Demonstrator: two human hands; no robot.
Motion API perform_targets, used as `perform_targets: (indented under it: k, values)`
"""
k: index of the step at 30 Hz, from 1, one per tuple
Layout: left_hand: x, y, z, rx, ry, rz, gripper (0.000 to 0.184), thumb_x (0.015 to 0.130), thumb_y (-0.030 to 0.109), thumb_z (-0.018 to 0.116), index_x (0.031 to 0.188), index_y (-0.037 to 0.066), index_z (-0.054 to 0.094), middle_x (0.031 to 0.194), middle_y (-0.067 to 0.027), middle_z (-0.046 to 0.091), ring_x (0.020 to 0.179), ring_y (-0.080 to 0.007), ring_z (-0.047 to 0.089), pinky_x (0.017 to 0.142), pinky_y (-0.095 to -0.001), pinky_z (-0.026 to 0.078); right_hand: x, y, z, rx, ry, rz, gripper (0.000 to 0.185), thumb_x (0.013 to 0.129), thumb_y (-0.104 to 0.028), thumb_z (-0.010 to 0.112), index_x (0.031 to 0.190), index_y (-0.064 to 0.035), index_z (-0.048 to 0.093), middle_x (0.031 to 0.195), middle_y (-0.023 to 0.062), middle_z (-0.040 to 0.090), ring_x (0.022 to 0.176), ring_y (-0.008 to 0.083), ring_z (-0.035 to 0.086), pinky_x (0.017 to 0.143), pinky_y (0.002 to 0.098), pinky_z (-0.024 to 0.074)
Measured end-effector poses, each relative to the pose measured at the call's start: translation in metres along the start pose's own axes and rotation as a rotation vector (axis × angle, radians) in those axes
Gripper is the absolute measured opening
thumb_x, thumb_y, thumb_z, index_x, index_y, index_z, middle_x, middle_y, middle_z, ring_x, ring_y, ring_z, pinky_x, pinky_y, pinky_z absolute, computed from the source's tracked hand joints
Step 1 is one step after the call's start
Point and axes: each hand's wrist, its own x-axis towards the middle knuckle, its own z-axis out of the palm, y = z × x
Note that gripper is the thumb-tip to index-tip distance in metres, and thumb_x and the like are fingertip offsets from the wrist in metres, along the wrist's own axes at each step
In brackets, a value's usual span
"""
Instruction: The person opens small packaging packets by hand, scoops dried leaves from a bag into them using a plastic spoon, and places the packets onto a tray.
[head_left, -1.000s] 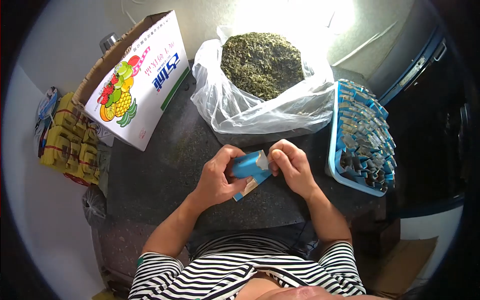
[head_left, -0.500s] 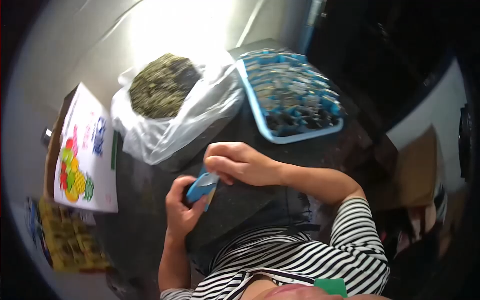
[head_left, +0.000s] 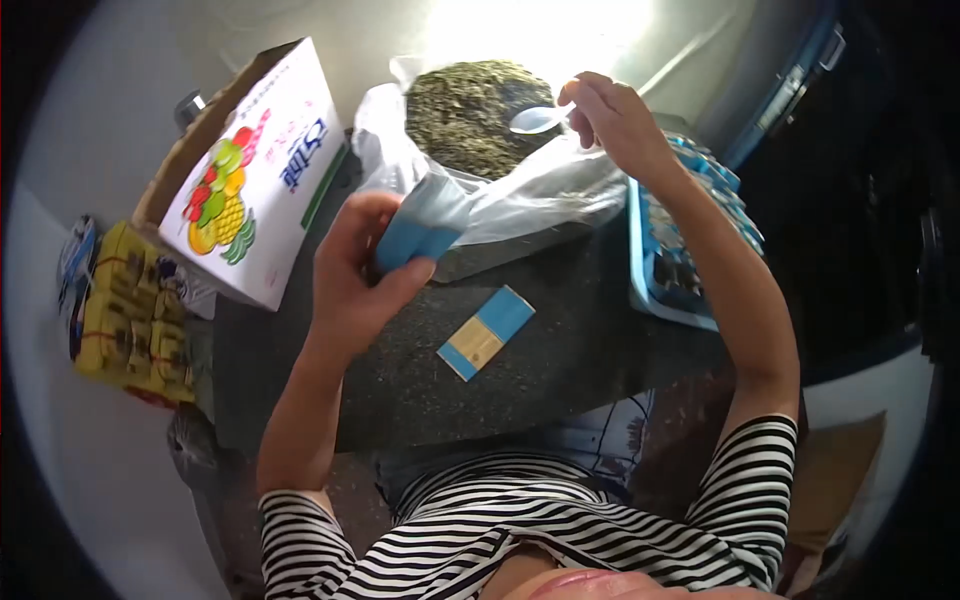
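My left hand (head_left: pixel 360 270) is wrapped round a small blue packet (head_left: pixel 422 228) with a pale upper end, near the front left of the plastic bag. Between the fingers of my right hand (head_left: pixel 612 120) is a white spoon (head_left: pixel 540 120), its bowl over the dried leaves (head_left: pixel 470 115) in the clear plastic bag (head_left: pixel 545 195). On the dark table (head_left: pixel 390 400) lies a flat blue and tan packet (head_left: pixel 487 333), touched by neither hand.
An open white carton (head_left: pixel 265 185) with printed fruit stands at the left. Yellow bundles (head_left: pixel 130 310) are beyond the table's left edge. At the right, a light blue basket (head_left: pixel 637 255) holds several blue packets, partly behind my right forearm.
My right hand has moved up to the leaves, and the spoon now shows in it. My left hand has raised its packet. The flat packet now lies apart on the table. The view has turned.
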Motion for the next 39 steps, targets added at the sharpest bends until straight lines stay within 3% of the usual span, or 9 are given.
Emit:
perform_targets:
  k: [4,6,9,12,17,24,29,34,39]
  values:
    - [0.029,-0.002,0.002,-0.037,0.017,0.056,0.046,0.081,-0.001,0.073,0.120,0.005,0.050,0.099,-0.0018,0.060,0.087,-0.0040,0.057,0.070,-0.0198,0.047,0.038,0.029,0.035,-0.642,-0.013,-0.051,0.027,0.097,-0.030,0.047,0.101,-0.0101,0.065,0.077,0.0137,0.064,0.066,0.0263,0.062,0.069,0.0398,0.0508]
    - [0.034,-0.003,0.003,-0.058,0.020,0.043,0.046,0.081,-0.002,0.073,0.120,0.005,0.050,0.099,-0.0020,0.060,0.088,-0.0047,0.058,0.072,-0.0203,0.048,0.055,0.063,0.056,-0.578,-0.143,-0.157,0.026,0.096,-0.027,0.048,0.099,-0.0081,0.065,0.074,0.0120,0.064,0.067,0.0222,0.064,0.066,0.0368,0.0518]
    - [0.044,-0.011,0.000,-0.013,0.025,0.067,0.046,0.081,-0.002,0.073,0.120,0.004,0.050,0.099,-0.0025,0.060,0.087,-0.0051,0.058,0.072,-0.0204,0.048,0.073,0.082,0.095,-0.077,-0.267,0.291,0.021,0.094,-0.019,0.051,0.091,-0.0024,0.065,0.069,0.0072,0.062,0.055,0.0138,0.058,0.048,0.0289,0.0455]
    - [0.059,-0.021,-0.008,-0.014,0.049,0.054,0.045,0.082,-0.001,0.073,0.120,0.004,0.050,0.099,-0.0032,0.060,0.087,-0.0056,0.058,0.073,-0.0207,0.049,0.080,0.076,0.097,0.211,-0.259,0.461,0.023,0.092,-0.020,0.051,0.091,-0.0028,0.066,0.073,0.0082,0.066,0.063,0.0178,0.063,0.061,0.0332,0.0528]
    - [0.088,-0.031,0.001,-0.039,0.130,0.059,0.039,0.085,0.004,0.073,0.118,0.003,0.052,0.099,-0.0042,0.061,0.084,-0.0059,0.059,0.072,-0.0210,0.049,0.091,0.080,0.105,0.444,-0.245,0.597,0.025,0.096,-0.027,0.056,0.099,-0.0038,0.066,0.081,0.0072,0.067,0.066,0.0152,0.066,0.057,0.0291,0.0550]
    - [0.123,-0.051,0.029,-0.134,0.131,0.050,0.038,0.085,0.005,0.073,0.117,0.001,0.052,0.093,-0.0045,0.061,0.081,-0.0065,0.059,0.069,-0.0213,0.050,0.102,0.077,0.055,0.474,-0.185,0.558,0.020,0.095,-0.033,0.060,0.097,-0.0135,0.062,0.081,-0.0003,0.063,0.066,0.0076,0.060,0.063,0.0237,0.0517]
    - [0.138,-0.064,0.027,-0.047,0.142,0.001,0.042,0.082,0.006,0.075,0.116,0.001,0.052,0.092,-0.0049,0.061,0.079,-0.0072,0.060,0.068,-0.0214,0.050,0.102,0.053,0.012,0.552,-0.247,0.474,0.024,0.101,-0.030,0.055,0.107,-0.0080,0.063,0.082,0.0000,0.063,0.070,0.0083,0.059,0.064,0.0240,0.0493]
    - [0.154,-0.078,0.019,0.176,0.128,-0.083,0.044,0.080,0.010,0.077,0.115,0.001,0.052,0.088,-0.0026,0.062,0.079,-0.0066,0.060,0.068,-0.0231,0.050,0.107,0.033,-0.011,0.513,-0.249,0.419,0.023,0.100,-0.029,0.055,0.105,-0.0072,0.063,0.079,-0.0001,0.060,0.067,0.0088,0.054,0.062,0.0233,0.0455]
    - [0.164,-0.084,0.028,0.157,0.119,-0.102,0.046,0.078,0.017,0.076,0.113,0.000,0.052,0.086,-0.0087,0.065,0.073,-0.0133,0.061,0.069,-0.0302,0.051,0.116,0.018,-0.010,0.394,-0.293,0.389,0.021,0.099,-0.026,0.053,0.100,-0.0073,0.063,0.073,0.0000,0.055,0.062,0.0088,0.048,0.054,0.0236,0.0373]
